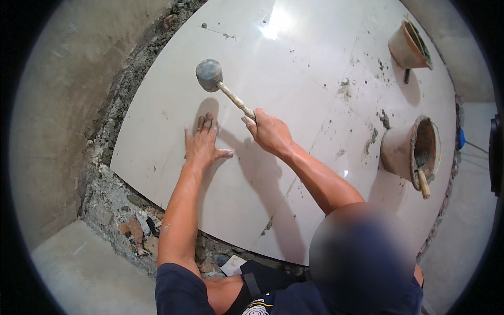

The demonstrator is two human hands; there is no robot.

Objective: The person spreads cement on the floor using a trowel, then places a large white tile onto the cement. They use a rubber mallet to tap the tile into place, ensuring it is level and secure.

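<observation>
My right hand (269,131) grips the light, mortar-stained handle of a rubber mallet (209,73). Its grey head is raised over the glossy white floor tiles (173,126), and its shadow falls below it. Fingers spread, my left hand (203,146) lies flat on the tile nearest the left corner, just below the mallet head. White dust or dried mortar coats the fingertips of both hands. Dark joints run between the large tiles, with bits of mortar scattered along them.
Two mortar-crusted buckets stand on the tiles at right: a near bucket (401,149) with a wooden-handled tool (423,184) in it, and a far bucket (409,47). Rough rubble (113,210) fills the gap between the tile edge and the bare wall (68,115).
</observation>
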